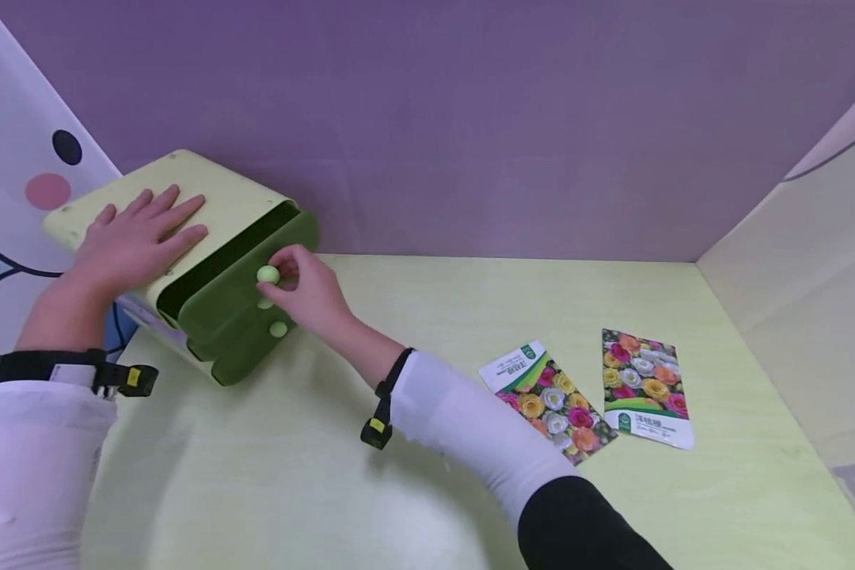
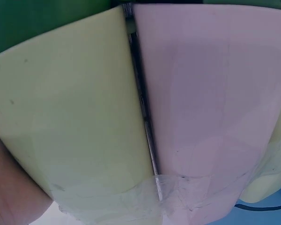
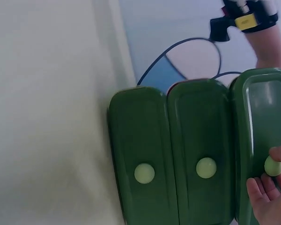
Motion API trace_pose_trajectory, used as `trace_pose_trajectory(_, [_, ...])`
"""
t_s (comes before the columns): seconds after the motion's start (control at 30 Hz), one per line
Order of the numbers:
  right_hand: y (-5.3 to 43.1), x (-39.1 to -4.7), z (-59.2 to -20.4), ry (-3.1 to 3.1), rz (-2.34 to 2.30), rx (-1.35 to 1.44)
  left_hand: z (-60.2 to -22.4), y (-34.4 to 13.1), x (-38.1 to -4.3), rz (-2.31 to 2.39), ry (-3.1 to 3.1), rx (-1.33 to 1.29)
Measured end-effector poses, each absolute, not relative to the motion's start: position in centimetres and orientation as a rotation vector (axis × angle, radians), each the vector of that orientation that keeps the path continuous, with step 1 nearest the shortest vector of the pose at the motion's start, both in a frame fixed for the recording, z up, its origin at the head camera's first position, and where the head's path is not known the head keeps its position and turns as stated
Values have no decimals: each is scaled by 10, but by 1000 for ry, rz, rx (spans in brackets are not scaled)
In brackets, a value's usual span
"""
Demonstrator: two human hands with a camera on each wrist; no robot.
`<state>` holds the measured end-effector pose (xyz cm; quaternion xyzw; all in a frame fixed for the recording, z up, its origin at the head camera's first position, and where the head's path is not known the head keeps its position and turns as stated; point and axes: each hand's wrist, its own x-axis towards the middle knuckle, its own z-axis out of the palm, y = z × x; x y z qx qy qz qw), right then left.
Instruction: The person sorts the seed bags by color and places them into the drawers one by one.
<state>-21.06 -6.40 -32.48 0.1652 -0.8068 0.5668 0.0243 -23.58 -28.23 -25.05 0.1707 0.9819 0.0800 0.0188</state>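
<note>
A small drawer cabinet [image 1: 217,178] with a cream top and three dark green drawer fronts stands at the back left. My left hand [image 1: 138,241] lies flat on its top, fingers spread. With thumb and fingers, my right hand [image 1: 315,291] pinches the round pale green knob [image 1: 267,274] of the top drawer [image 1: 217,305]. That drawer stands partly pulled out, with a dark gap behind its front. In the right wrist view, the knobs of the middle drawer [image 3: 199,122] and bottom drawer [image 3: 138,126] are untouched. The left wrist view shows the cabinet's cream and pink side panels [image 2: 210,103].
Two flower-printed packets, one slanted [image 1: 559,408] and one nearly upright [image 1: 644,380], lie on the pale tabletop [image 1: 271,475] at the right, the slanted one partly behind my right sleeve. A purple backdrop [image 1: 506,134] rises behind the table, with printed panels at both sides.
</note>
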Motion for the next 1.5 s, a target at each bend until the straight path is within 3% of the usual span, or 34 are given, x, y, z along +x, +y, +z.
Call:
trace_pose_trajectory(0.73, [-11,-181,-331,-2394,1710,583,-249,-282,-238,266,3041,552])
trace_pose_trajectory(1.5, [-5,-175,-347,-2437,1521,698,-249,-284,-239,265,3049,545])
